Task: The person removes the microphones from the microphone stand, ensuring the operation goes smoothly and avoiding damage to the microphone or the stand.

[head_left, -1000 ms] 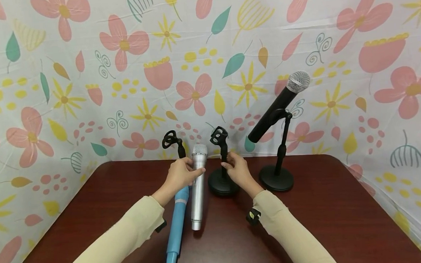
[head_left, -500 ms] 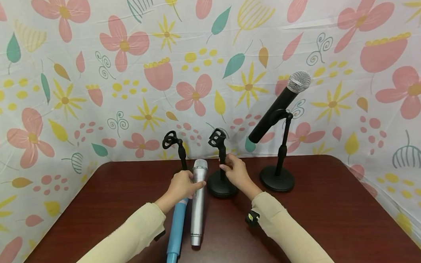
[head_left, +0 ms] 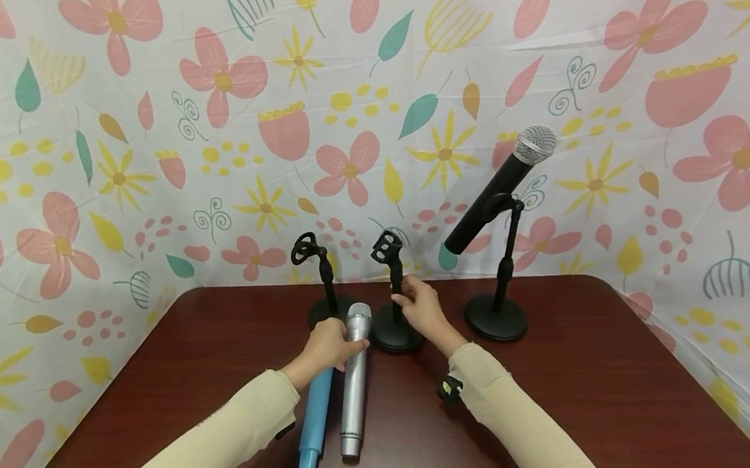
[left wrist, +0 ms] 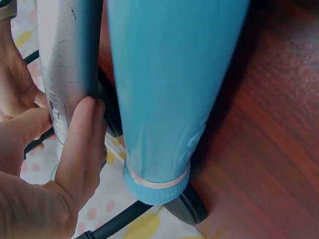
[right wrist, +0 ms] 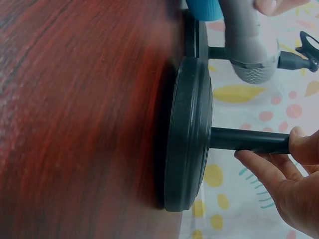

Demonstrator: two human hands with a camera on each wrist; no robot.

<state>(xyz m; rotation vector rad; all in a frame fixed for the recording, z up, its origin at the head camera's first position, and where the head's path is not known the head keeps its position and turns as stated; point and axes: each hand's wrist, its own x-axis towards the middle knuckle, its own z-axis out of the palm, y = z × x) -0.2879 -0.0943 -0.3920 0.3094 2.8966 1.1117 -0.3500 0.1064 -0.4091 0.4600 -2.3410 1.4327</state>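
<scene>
My left hand [head_left: 328,346] grips a silver microphone [head_left: 354,412], thumb on one side and fingers on the other. Its mesh head points toward the back wall. Just left of it lies a blue microphone [head_left: 317,421], its head end hidden behind the left hand in the head view; the left wrist view shows the blue body [left wrist: 169,89] close beside the fingers. With thumb and fingertips, my right hand [head_left: 425,310] holds the upright pole of the middle black microphone stand [head_left: 393,335]. The clip on top of this stand holds nothing. In the right wrist view its round base [right wrist: 189,139] sits on the table.
Behind the left hand stands another black microphone stand [head_left: 328,279] with a bare clip. To the right, a third stand [head_left: 497,317] carries a black microphone [head_left: 494,199] tilted up. A flowered cloth [head_left: 342,87] hangs behind the dark red table [head_left: 586,378].
The left hand has drawn the silver microphone back toward the person, away from the clips. Holding its pole, the right hand has shifted the middle stand slightly left.
</scene>
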